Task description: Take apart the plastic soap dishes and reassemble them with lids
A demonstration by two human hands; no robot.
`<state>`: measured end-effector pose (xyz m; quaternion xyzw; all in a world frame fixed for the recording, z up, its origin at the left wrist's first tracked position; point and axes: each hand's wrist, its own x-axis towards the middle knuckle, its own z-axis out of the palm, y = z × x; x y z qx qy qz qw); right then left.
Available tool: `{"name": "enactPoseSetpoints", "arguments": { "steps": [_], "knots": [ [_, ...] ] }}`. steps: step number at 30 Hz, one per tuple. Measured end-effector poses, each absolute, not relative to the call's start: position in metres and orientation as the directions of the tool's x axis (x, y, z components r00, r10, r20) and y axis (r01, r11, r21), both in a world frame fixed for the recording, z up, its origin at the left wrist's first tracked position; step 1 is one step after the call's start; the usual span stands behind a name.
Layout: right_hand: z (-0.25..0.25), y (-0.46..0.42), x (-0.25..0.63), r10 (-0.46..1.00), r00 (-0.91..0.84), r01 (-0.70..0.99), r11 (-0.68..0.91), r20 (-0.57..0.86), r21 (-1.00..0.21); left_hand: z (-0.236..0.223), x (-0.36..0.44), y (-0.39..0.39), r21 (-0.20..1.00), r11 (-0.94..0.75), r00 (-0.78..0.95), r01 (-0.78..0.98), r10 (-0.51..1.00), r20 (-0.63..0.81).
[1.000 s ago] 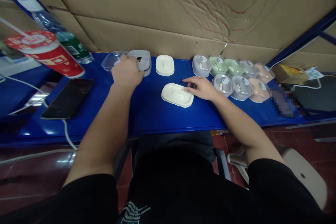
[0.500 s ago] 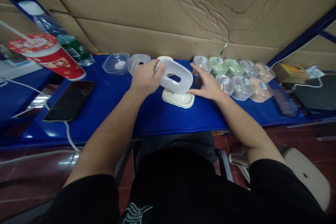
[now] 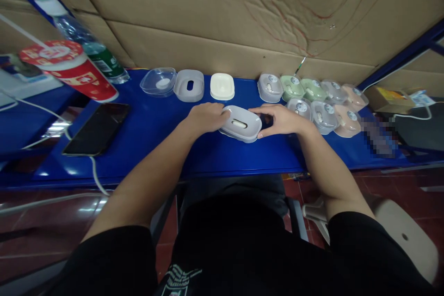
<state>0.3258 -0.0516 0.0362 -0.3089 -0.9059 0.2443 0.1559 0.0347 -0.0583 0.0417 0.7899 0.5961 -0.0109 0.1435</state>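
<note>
A grey slotted dish (image 3: 248,120) lies over a cream base, which is mostly hidden beneath it. The base's raised cream ridge (image 3: 238,124) shows through the slot. My left hand (image 3: 208,118) grips the dish's left end, thumb along the rim. At the opposite end, my right hand (image 3: 279,120) holds the rim between thumb and fingers. Behind them stand another cream base (image 3: 222,86), a second grey slotted dish (image 3: 189,94) and a clear plastic lid (image 3: 152,84).
Several lidded boxes (image 3: 324,115) in grey, green and peach stand in two rows at the right. On the left are a phone (image 3: 97,129), a red paper cup (image 3: 81,78) with a straw and a plastic bottle (image 3: 100,62). Cardboard (image 3: 173,18) backs the blue table (image 3: 215,162).
My left hand took a grey slotted dish from the back left and brought it down onto the front cream base. My right hand closed on its right end.
</note>
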Motion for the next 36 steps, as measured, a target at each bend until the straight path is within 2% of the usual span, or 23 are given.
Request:
{"name": "enactPoseSetpoints", "arguments": {
  "steps": [6,9,12,16,19,22,25,27,33,36],
  "knots": [
    [0.029,-0.045,0.33,0.621,-0.781,0.492,0.682,0.072,-0.541,0.035,0.037,-0.06,0.148,-0.278,0.298,0.949,0.944,-0.141],
    [0.025,-0.044,0.327,0.629,-0.774,0.509,0.688,0.075,-0.517,0.034,0.038,-0.059,0.166,-0.238,0.261,0.957,0.956,-0.136],
    [0.02,-0.043,0.326,0.656,-0.75,0.545,0.685,0.083,-0.483,0.035,0.035,-0.052,0.259,-0.176,0.205,0.95,0.975,-0.09],
    [0.012,-0.037,0.327,0.72,-0.685,0.64,0.668,0.111,-0.381,0.04,0.005,-0.038,0.434,-0.051,-0.005,0.899,0.992,0.128],
    [0.008,-0.033,0.329,0.735,-0.67,0.665,0.656,0.102,-0.358,0.044,-0.033,-0.028,0.508,0.011,-0.178,0.861,0.943,0.28],
    [0.008,-0.033,0.33,0.732,-0.673,0.665,0.661,0.106,-0.346,0.042,-0.067,-0.021,0.542,0.107,-0.265,0.833,0.939,0.222],
    [0.009,-0.034,0.329,0.731,-0.673,0.666,0.664,0.111,-0.338,0.038,-0.08,-0.014,0.51,0.189,-0.284,0.839,0.952,0.115],
    [0.009,-0.034,0.329,0.732,-0.673,0.668,0.663,0.105,-0.338,0.037,-0.079,-0.013,0.499,0.21,-0.301,0.84,0.948,0.107],
    [0.005,-0.033,0.328,0.717,-0.683,0.649,0.682,0.136,-0.337,0.046,-0.076,-0.018,0.55,0.198,-0.416,0.812,0.857,0.304],
    [0.005,-0.035,0.325,0.737,-0.64,0.655,0.671,0.215,-0.348,0.052,-0.069,-0.023,0.59,0.032,-0.383,0.807,0.788,0.481]
  ]
}}
